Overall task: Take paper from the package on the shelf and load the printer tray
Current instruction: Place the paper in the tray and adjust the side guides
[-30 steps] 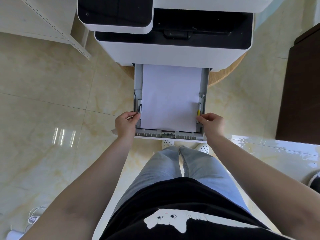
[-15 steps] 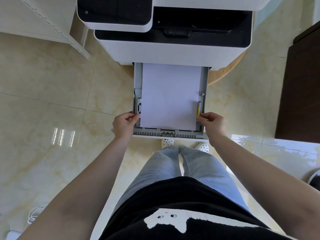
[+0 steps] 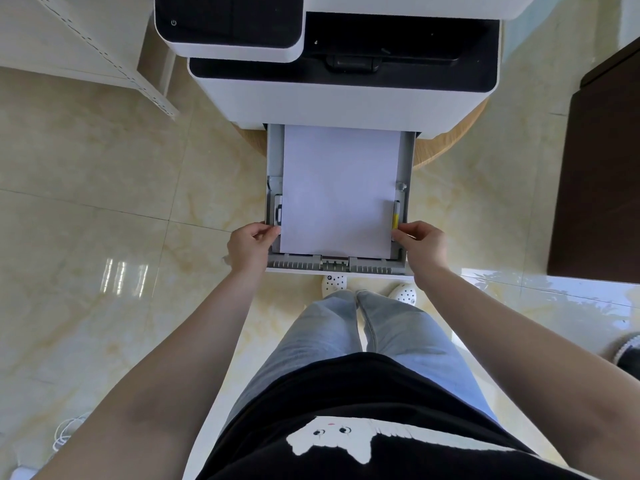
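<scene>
Printer tray [image 3: 272, 150] pulled out from the base of the white printer [image 3: 346, 95], grey walls showing on both sides. White paper [image 3: 339, 192] lying flat inside the tray, far edge under the printer body, near edge just short of the tray's ribbed front lip. Left hand [image 3: 250, 247] at the tray's near left corner, fingers curled and pinching the tray's left wall beside the paper's edge. Right hand [image 3: 423, 248] at the tray's near right corner, fingers bent together and gripping the right wall just in front of the yellow guide tab [image 3: 395, 220]. Round wooden table [image 3: 450, 140] under the printer, rim showing right of the tray. White shelf frame [image 3: 104, 60] well left of the tray. Dark cabinet [image 3: 599, 188] well to the tray's right. White perforated shoes [image 3: 401, 293] on the tiled floor [image 3: 104, 202] just below the tray's front.
</scene>
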Motion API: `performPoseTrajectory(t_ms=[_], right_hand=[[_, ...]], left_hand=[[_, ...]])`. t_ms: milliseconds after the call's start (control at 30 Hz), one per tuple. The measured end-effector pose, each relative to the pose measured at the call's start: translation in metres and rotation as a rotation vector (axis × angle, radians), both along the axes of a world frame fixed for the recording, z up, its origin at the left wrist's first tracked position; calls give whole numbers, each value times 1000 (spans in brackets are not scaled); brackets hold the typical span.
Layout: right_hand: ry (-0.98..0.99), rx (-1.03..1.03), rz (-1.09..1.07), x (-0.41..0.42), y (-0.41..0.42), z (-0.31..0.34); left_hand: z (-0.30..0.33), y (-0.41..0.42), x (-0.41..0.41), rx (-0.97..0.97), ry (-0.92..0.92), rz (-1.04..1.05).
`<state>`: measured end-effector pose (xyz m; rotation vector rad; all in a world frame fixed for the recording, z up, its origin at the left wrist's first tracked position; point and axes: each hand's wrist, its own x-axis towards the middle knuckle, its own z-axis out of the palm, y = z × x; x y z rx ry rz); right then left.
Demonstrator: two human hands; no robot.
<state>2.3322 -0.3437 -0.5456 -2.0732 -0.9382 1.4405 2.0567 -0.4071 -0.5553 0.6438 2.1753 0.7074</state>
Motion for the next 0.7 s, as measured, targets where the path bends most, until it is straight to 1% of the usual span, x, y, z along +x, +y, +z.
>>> performPoseTrajectory(t_ms=[200, 300, 400, 567, 700], right_hand=[[36, 1, 8, 3, 0, 0], [27, 14, 0, 2, -3, -1], [22, 19, -5, 1, -5, -1], [9, 17, -11, -1, -8, 4], [-126, 74, -57, -2, -23, 20]], left_hand=[[2, 0, -2, -17, 97, -24], [2, -1, -2, -27, 80, -27], [1, -2, 0, 19, 37, -19], [1, -4, 6, 54, 40, 19], [13, -12, 20, 119, 61, 47]])
